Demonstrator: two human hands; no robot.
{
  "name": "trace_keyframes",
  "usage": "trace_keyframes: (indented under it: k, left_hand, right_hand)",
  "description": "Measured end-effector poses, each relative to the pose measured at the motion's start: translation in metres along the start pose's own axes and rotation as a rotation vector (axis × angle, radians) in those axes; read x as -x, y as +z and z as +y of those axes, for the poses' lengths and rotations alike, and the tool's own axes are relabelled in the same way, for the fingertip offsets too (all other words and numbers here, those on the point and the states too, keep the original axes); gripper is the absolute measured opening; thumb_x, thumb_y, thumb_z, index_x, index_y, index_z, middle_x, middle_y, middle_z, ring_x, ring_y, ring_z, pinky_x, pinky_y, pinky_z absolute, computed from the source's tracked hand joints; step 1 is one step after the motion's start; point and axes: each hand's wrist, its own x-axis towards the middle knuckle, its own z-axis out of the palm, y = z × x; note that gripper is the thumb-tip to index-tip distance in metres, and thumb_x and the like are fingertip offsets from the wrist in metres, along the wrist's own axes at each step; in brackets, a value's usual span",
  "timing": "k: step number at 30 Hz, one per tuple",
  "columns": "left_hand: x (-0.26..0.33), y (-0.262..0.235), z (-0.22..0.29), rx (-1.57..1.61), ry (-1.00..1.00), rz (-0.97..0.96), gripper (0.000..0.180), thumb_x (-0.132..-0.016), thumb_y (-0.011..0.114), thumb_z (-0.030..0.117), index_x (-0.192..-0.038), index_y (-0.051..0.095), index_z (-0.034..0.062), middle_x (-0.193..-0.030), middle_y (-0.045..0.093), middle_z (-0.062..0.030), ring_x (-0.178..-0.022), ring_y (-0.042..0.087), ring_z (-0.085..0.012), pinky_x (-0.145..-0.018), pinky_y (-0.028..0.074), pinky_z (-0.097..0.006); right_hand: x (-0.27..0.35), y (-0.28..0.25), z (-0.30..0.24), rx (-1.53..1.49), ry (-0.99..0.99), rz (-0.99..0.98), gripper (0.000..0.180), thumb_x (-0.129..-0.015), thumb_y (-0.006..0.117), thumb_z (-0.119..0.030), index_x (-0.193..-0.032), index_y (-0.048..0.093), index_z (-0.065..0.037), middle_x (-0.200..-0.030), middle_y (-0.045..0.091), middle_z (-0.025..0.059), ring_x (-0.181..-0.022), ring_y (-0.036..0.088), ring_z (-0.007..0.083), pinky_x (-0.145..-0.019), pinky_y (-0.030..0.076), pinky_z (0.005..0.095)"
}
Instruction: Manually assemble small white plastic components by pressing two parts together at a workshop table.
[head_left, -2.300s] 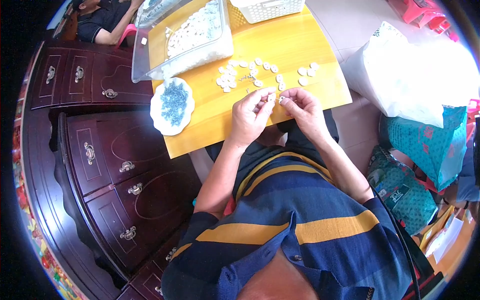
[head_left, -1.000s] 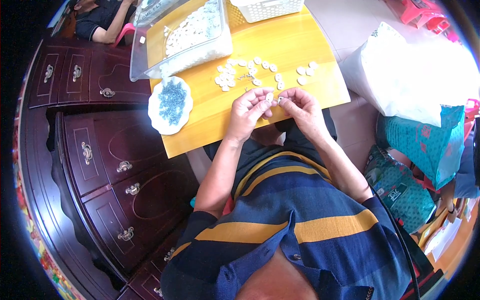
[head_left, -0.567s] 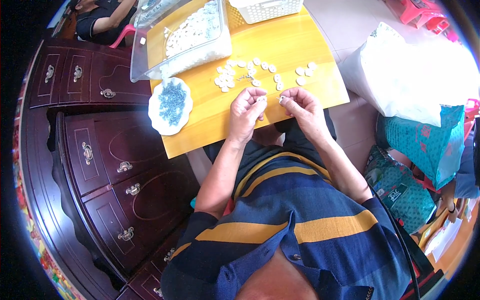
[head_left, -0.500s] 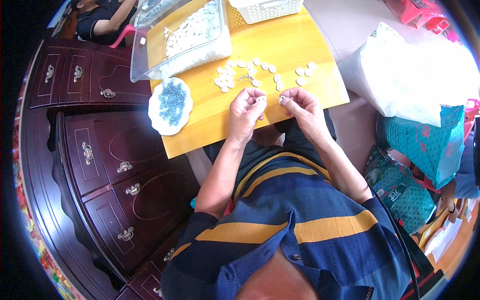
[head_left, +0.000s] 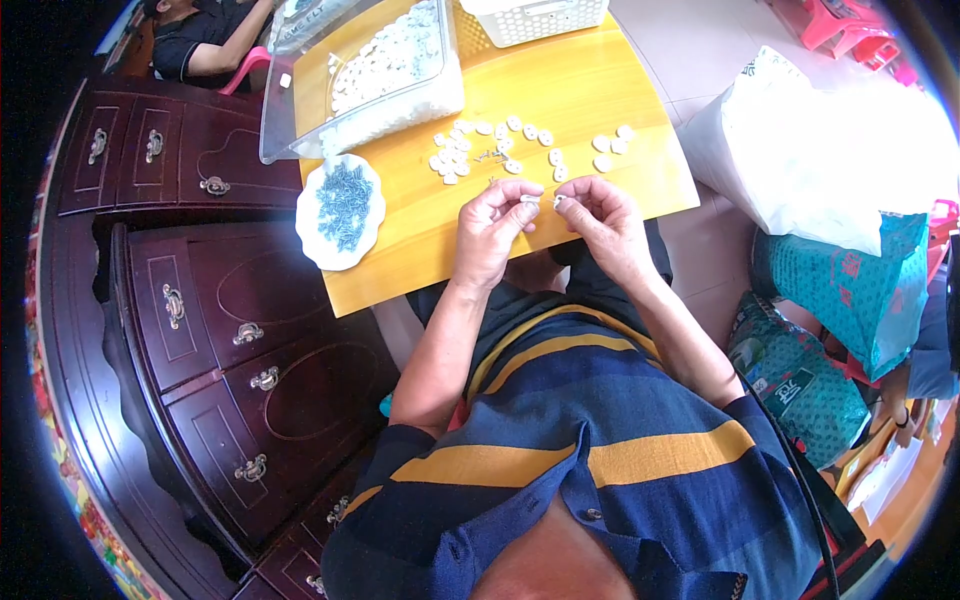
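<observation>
Above the near edge of the yellow table (head_left: 560, 90), my left hand (head_left: 490, 235) pinches a small white piece (head_left: 530, 199) between thumb and fingers. Close beside it, my right hand (head_left: 608, 225) pinches another small pale piece (head_left: 558, 200); fingertips cover much of both. The two hands are slightly apart. Just beyond them lie several white oval pieces with holes (head_left: 513, 166), some bunched at the left, others spread in an arc. A few small metal screws or pins (head_left: 490, 156) lie among them.
A white scalloped plate (head_left: 310, 222) of small metal screws or pins stands at the table's left edge. Behind it is a clear plastic bin (head_left: 405, 108) of white pieces, with a white perforated basket (head_left: 540, 28) farther right. Dark drawers (head_left: 215, 300) stand left; large bags (head_left: 840, 270) stand right.
My left hand has shifted slightly, its fingertips moving right toward my right hand. The gap between the pinched pieces is smaller. The table items look unmoved.
</observation>
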Motion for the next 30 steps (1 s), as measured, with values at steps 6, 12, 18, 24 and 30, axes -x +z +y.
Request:
trace_keyframes:
  k: [6,12,18,24,30]
  left_hand:
    - [0.0039,0.0052,0.0089,-0.138,-0.032,-0.021,0.020,-0.100,0.067,0.009,-0.118,0.068,-0.0005,-0.101,0.072,-0.0058,-0.085,0.068,-0.0110,-0.076,0.056,-0.024]
    - [0.0050,0.0039,0.0046,-0.188,0.072,-0.021,0.023,-0.100,0.066,0.006,-0.121,0.063,-0.0020,-0.100,0.072,-0.0076,-0.085,0.069,-0.0115,-0.077,0.058,-0.024]
    - [0.0052,0.0042,0.0048,-0.209,0.084,-0.015,0.023,-0.100,0.065,0.004,-0.122,0.063,-0.0035,-0.106,0.072,-0.0090,-0.088,0.070,-0.0118,-0.079,0.060,-0.025]
    - [0.0057,0.0050,0.0041,-0.229,0.084,-0.032,0.028,-0.099,0.066,0.004,-0.126,0.064,-0.0040,-0.109,0.072,-0.0095,-0.093,0.070,-0.0121,-0.082,0.060,-0.026]
    - [0.0047,0.0043,0.0037,-0.325,0.097,-0.067,0.027,-0.099,0.065,0.001,-0.125,0.067,-0.0035,-0.109,0.072,-0.0071,-0.092,0.069,-0.0109,-0.081,0.059,-0.025]
  right_hand:
    - [0.0009,0.0019,-0.0002,0.180,-0.076,0.026,0.011,-0.101,0.067,-0.011,-0.106,0.068,-0.002,-0.085,0.064,-0.0028,-0.077,0.057,0.0040,-0.071,0.050,0.0193]
    - [0.0016,0.0043,-0.0027,0.194,-0.064,0.039,0.011,-0.100,0.067,-0.011,-0.106,0.069,-0.001,-0.083,0.064,-0.0027,-0.075,0.057,0.0045,-0.070,0.050,0.0200]
    - [0.0019,0.0033,-0.0037,0.233,-0.059,0.045,0.012,-0.101,0.067,-0.011,-0.106,0.069,-0.001,-0.084,0.064,-0.0022,-0.076,0.056,0.0050,-0.070,0.050,0.0201]
    - [0.0023,0.0035,-0.0035,0.228,-0.052,0.050,0.012,-0.100,0.067,-0.012,-0.107,0.069,-0.001,-0.084,0.064,-0.0021,-0.076,0.056,0.0053,-0.070,0.049,0.0201]
    - [0.0011,0.0020,-0.0017,0.219,-0.024,0.025,0.012,-0.100,0.068,-0.011,-0.107,0.069,-0.001,-0.085,0.065,-0.0025,-0.076,0.058,0.0053,-0.071,0.050,0.0201]
